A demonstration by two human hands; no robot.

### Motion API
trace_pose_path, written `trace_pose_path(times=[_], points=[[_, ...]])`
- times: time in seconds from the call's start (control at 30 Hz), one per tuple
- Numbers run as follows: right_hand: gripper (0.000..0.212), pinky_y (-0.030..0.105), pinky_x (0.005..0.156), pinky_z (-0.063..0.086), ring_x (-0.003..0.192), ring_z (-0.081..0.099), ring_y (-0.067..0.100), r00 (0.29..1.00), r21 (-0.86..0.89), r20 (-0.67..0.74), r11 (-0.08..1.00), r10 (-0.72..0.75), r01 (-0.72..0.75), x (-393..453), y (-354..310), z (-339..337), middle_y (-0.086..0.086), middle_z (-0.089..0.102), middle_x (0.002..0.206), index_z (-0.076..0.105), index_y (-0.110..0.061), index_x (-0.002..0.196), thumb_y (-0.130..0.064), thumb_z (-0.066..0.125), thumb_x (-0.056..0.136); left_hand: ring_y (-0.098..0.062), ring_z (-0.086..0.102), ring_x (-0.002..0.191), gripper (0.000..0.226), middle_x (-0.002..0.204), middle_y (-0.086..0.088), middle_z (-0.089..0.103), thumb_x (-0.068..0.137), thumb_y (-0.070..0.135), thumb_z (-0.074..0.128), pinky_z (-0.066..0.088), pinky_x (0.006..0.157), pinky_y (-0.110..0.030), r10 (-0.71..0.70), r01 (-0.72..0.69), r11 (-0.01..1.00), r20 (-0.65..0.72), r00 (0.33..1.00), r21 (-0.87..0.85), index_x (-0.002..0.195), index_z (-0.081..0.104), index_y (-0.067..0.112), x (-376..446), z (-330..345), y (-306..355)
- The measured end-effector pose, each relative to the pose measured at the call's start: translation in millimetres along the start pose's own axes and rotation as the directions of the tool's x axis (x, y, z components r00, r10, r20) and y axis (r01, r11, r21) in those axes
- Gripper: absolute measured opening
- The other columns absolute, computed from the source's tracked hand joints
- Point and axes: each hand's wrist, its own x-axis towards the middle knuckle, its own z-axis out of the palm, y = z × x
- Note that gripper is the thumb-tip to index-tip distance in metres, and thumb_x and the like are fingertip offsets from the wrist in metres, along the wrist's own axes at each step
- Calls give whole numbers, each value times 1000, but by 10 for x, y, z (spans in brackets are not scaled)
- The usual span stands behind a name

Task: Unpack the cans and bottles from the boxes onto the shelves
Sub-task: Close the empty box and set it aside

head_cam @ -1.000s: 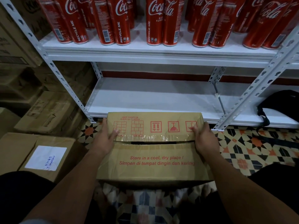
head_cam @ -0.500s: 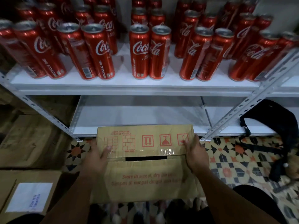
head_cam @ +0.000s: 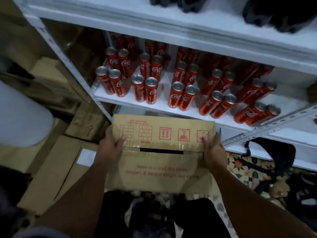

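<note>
I hold a brown cardboard box [head_cam: 161, 162] with red handling symbols and red print in front of me, above the floor. My left hand [head_cam: 111, 146] grips its left end, thumb curled over the top. My right hand [head_cam: 212, 149] grips the right end the same way. The top seam shows a dark gap under clear tape. Behind the box, several red Coca-Cola cans [head_cam: 151, 90] stand in pairs on a white shelf [head_cam: 130, 101]. The box's contents are hidden.
White metal rack with a perforated upright [head_cam: 257, 133] at right and a higher shelf [head_cam: 188, 26] holding dark items. Stacked cardboard boxes [head_cam: 51, 169] on the left. A black bag [head_cam: 276, 155] lies on the lowest shelf at right. Patterned tile floor [head_cam: 240, 162].
My view has risen: the can shelf now lies below eye level and a higher shelf has appeared. The box came up with both hands, grip unchanged.
</note>
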Motion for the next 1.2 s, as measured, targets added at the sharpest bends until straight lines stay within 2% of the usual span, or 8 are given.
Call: trace_pose_path(times=[0.17,0.27,0.4,0.5,0.63,0.87,1.03,1.2], points=[[64,52,95,47,114,61,43,979,-53,66,979,-194,197,-172,-560,-315,20,58,134,18,-25,155,-61,28,103,-31,70,105,64,120,-3,73,96,62,53,57,87,-47,-108,106,994,-161,981,-23,146,34,29,-629,-526,-19],[64,54,95,47,113,61,45,935,-61,127,938,-332,341,-190,-909,-300,20,59,133,20,-25,154,-63,26,102,-32,68,110,63,125,-7,70,98,56,56,56,92,-45,-217,200,976,-265,940,-89,147,34,24,-994,-700,-131],[63,51,92,47,111,60,45,846,-90,199,851,-494,518,-340,-1432,-203,23,61,127,20,-25,156,-57,31,103,-36,67,109,65,122,-14,71,98,54,58,55,90,-44,-343,299,939,-433,834,-168,147,35,20,-1529,-902,-355],[56,45,84,47,107,62,43,743,-71,268,756,-614,650,-571,-1872,-42,21,64,120,26,-25,152,-53,34,104,-37,64,112,61,124,-15,68,100,49,58,52,89,-42,-434,366,901,-512,741,-234,148,35,19,-1930,-1069,-553],[58,51,88,49,108,61,45,612,-37,367,646,-701,763,-1019,-2440,344,25,62,124,24,-24,152,-53,35,103,-36,63,116,63,132,-13,66,100,47,58,52,91,-44,-511,398,859,-598,617,-323,151,33,20,-2437,-1360,-913],[57,47,88,50,111,62,42,383,94,482,481,-788,872,-2302,-3204,1224,19,63,128,30,-20,152,-51,38,104,-32,64,116,58,132,-10,67,100,44,60,53,95,-43,-644,410,765,-623,445,-497,148,37,22,-3257,-1978,-1882],[68,54,90,53,109,63,40,289,170,530,434,-797,885,-3470,-3439,2059,16,64,127,31,-23,151,-66,33,98,-32,62,119,57,133,-9,65,101,39,60,49,95,-42,-730,426,681,-598,331,-596,149,36,20,-3964,-2404,-2706],[67,49,82,57,104,65,39,197,178,603,371,-773,911,-4765,-3453,2719,13,66,120,27,-24,151,-65,33,98,-34,63,119,57,131,-9,66,98,44,62,51,99,-49,-825,459,558,-523,213,-691,146,39,24,-4843,-2809,-3614]])
